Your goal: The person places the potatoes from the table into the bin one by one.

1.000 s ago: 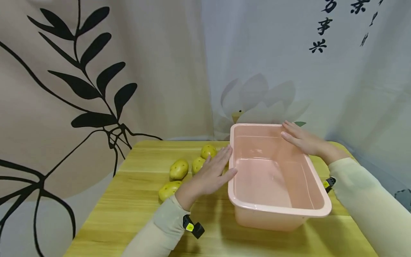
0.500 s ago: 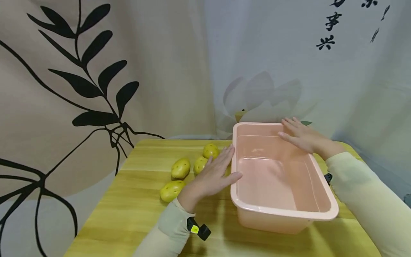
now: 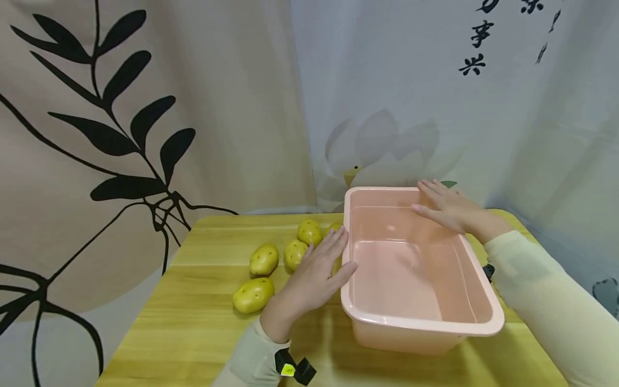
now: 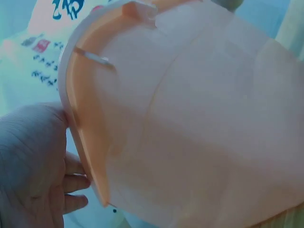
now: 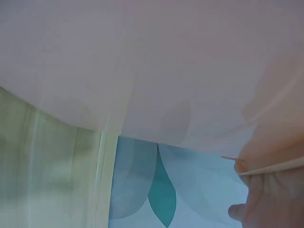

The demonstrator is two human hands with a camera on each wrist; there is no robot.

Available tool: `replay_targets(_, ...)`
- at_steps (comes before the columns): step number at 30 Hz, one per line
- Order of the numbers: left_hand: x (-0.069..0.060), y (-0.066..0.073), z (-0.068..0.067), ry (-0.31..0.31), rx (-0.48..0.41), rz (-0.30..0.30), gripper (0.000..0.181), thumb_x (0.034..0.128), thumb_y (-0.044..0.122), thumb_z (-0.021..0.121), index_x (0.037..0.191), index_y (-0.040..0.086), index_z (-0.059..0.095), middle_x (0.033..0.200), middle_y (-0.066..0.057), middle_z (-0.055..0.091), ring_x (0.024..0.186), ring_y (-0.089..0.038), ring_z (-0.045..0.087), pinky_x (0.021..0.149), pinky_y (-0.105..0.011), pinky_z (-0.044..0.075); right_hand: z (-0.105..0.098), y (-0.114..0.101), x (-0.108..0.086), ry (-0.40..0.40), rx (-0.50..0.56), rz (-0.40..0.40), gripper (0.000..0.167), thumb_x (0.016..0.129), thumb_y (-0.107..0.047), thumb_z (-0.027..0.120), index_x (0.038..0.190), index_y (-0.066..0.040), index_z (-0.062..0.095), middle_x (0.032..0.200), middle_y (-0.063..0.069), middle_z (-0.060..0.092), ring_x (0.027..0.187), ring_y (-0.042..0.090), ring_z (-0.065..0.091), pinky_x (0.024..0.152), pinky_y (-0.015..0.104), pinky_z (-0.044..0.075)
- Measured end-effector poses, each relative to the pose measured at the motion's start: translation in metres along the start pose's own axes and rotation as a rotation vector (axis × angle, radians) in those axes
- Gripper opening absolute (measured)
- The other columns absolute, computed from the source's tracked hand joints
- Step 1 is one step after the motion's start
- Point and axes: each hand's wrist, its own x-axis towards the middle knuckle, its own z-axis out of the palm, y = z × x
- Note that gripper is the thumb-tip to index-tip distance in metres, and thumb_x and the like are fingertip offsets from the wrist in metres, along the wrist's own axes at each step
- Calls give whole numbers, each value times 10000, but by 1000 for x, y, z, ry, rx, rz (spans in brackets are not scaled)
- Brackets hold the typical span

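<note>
A pink plastic basin (image 3: pixel 401 285) stands at the right of the wooden table, its open top tilted into view. In the head view my left hand (image 3: pixel 314 277) lies along its left rim, fingers straight and thumb apart over the near part of that rim. The left wrist view has the left hand (image 4: pixel 33 161) against the outside of the rim. At the far right corner, my right hand (image 3: pixel 447 207) rests on the rim with fairly straight fingers. Part of the right hand (image 5: pixel 270 199) shows just under the rim in the right wrist view.
Several yellow potatoes lie left of the basin, including a near potato (image 3: pixel 253 295) and a far potato (image 3: pixel 309 231). Some are partly hidden by my left hand. Behind the wooden table (image 3: pixel 193 322) hangs a printed curtain (image 3: pixel 242 107).
The basin and both hands keep almost the same places against each other. The head view has shifted slightly, and another potato shows more between the left hand and the basin.
</note>
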Motion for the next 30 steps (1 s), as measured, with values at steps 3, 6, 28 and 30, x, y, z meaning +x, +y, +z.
replay_targets(3, -3, 4, -5, 0, 13, -2, 669, 1005, 553, 313, 1527, 143, 238, 1595, 39, 138, 1456, -131, 56, 1107, -619, 131, -3, -3, -1, 9, 13, -1, 828, 959, -627, 359, 1554, -123, 80, 1599, 164, 36, 1447, 390, -20, 1055, 696, -30)
replay_targets(6, -5, 5, -7, -12, 6, -2, 652, 1013, 530, 318, 1527, 135, 240, 1595, 39, 131, 1457, -144, 59, 1102, -626, 139, -3, -6, -4, 17, 20, -8, 823, 965, -612, 370, 1551, -108, 89, 1592, 189, 51, 1442, 409, -17, 1045, 707, -24)
replay_targets(28, -17, 17, -9, -117, 83, 29, 820, 933, 674, 337, 1550, 188, 101, 1602, 101, 17, 1449, -91, -31, 1118, -607, 81, 5, -1, -39, 65, 83, 25, 803, 973, -580, 396, 1550, -115, 88, 1596, 174, 29, 1443, 357, -114, 1019, 725, -72)
replay_targets(30, -16, 17, -10, -118, 81, 29, 806, 942, 646, 358, 1550, 181, 106, 1603, 94, 18, 1448, -88, -32, 1120, -601, 80, 5, -2, -37, 71, 72, 22, 806, 970, -583, 400, 1549, -109, 102, 1601, 152, 26, 1442, 352, -126, 1018, 719, -97)
